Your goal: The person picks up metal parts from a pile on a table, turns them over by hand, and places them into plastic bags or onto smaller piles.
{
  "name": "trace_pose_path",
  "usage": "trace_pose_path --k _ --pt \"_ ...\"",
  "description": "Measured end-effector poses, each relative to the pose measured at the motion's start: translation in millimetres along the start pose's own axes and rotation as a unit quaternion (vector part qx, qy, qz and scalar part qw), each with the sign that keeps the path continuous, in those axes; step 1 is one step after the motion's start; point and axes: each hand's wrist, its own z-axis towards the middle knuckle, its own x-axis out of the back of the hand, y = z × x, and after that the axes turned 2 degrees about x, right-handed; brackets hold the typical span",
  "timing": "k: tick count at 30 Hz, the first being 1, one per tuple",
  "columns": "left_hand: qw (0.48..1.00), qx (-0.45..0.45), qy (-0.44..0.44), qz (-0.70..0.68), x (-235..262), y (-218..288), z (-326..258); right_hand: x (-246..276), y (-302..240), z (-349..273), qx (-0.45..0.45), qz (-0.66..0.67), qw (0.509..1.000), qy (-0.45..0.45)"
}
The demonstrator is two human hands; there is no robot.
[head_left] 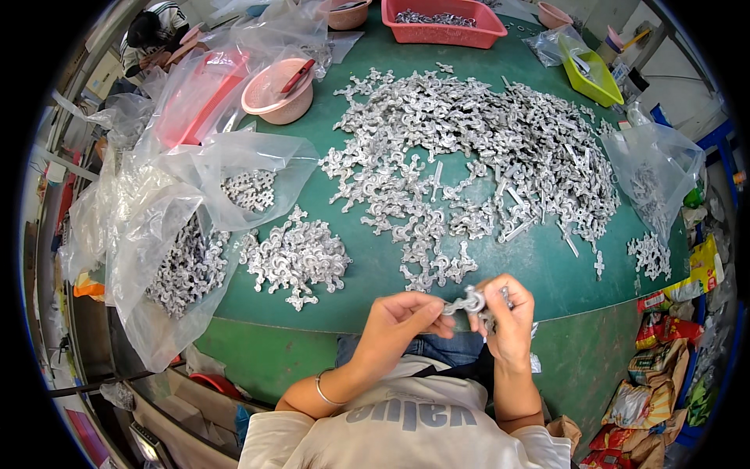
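Both hands pinch one small silvery cast-metal piece [471, 301] at the green table's [547, 266] near edge: left hand [402, 316] fingertips closed on it, right hand [512, 313] curled round it. Beyond sprawls a glinting heap of castings [484, 148].

Bright, even light from overhead, perhaps daylight mixed with lamps. Soft, short shadows under the hands. Glare on the clear plastic bags [195, 180] and glints across the heap of silver metal parts [484, 141]. Strong fisheye bending toward a black rim. Sharp at centre, softer and smeared near edges.
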Motion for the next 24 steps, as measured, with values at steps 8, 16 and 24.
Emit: trace_pose_path --k 8,16,24 --pt "0.826 -0.261 0.053 0.497 9 -12 22 29 -8 20 -0.076 0.320 0.943 0.056" --pt "0.625 -0.259 0.064 0.734 -10 -38 65 58 6 18 -0.084 0.312 0.945 0.040" --pt "0.788 -0.312 0.035 0.529 -2 -28 66 55 -1 17 -0.049 0.212 0.976 -0.014"
